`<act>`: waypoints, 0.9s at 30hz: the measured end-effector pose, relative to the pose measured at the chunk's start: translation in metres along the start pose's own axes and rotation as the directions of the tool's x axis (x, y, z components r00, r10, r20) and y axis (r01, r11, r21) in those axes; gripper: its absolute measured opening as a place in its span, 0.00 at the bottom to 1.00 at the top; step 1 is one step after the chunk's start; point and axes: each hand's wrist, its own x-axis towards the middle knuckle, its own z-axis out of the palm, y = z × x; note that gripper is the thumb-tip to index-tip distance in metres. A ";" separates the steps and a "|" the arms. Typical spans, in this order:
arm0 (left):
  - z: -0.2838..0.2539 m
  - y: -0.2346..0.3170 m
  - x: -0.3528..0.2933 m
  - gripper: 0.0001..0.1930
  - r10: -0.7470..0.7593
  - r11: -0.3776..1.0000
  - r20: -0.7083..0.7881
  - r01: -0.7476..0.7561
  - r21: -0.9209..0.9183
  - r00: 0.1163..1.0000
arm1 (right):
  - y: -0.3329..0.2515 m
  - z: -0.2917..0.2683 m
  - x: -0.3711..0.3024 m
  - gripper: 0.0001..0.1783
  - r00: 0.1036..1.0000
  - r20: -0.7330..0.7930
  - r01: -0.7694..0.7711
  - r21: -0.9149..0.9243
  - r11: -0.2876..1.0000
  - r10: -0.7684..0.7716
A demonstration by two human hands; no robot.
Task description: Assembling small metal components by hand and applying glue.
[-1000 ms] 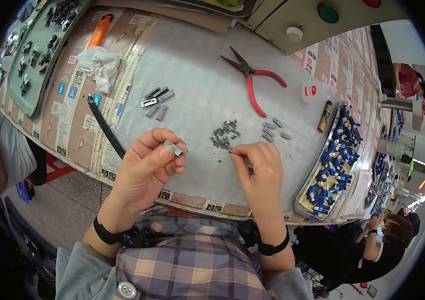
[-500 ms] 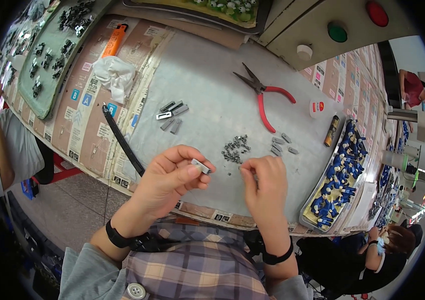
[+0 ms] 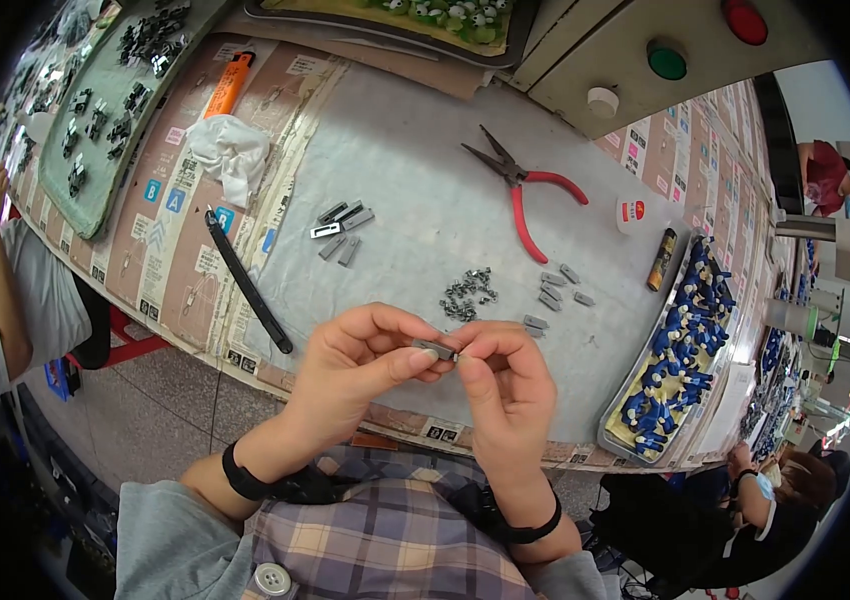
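My left hand (image 3: 345, 375) pinches a small grey rectangular block (image 3: 433, 348) between thumb and fingers, just above the front part of the white work sheet. Against the block's right end, my right hand (image 3: 510, 395) has thumb and forefinger closed on a tiny shiny metal piece (image 3: 458, 355), mostly hidden by the fingertips. Beyond both hands lies a loose heap of tiny metal parts (image 3: 468, 293). Several similar grey blocks (image 3: 345, 230) are grouped to the left, and several more grey blocks (image 3: 551, 292) lie right of the heap.
Red-handled pliers (image 3: 518, 200) rest farther back. On the left are a black-handled tool (image 3: 245, 280), a white cloth (image 3: 230, 155) and an orange cutter (image 3: 230, 85). A tray of blue figures (image 3: 680, 350) borders the right, near a lighter-like cylinder (image 3: 662, 260) and a small white cup (image 3: 632, 215).
My right hand has moved left from beside the metal heap to meet the block. My left hand has shifted slightly right and turned the block.
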 end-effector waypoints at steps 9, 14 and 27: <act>0.003 0.001 -0.002 0.09 0.005 1.000 -0.016 -0.005 -0.013 1.000 | 0.000 0.004 -0.002 0.03 0.995 -0.055 0.081 -0.126 0.989 -0.088; 0.003 0.001 -0.002 0.10 -0.002 1.000 -0.001 0.002 -0.024 1.000 | 0.005 0.006 -0.001 0.04 0.983 -0.075 0.152 -0.182 0.972 -0.167; 0.006 0.006 -0.006 0.10 0.014 0.999 0.063 -0.016 0.041 0.998 | 0.002 0.001 0.002 0.07 0.843 0.082 0.486 -0.539 0.688 -0.532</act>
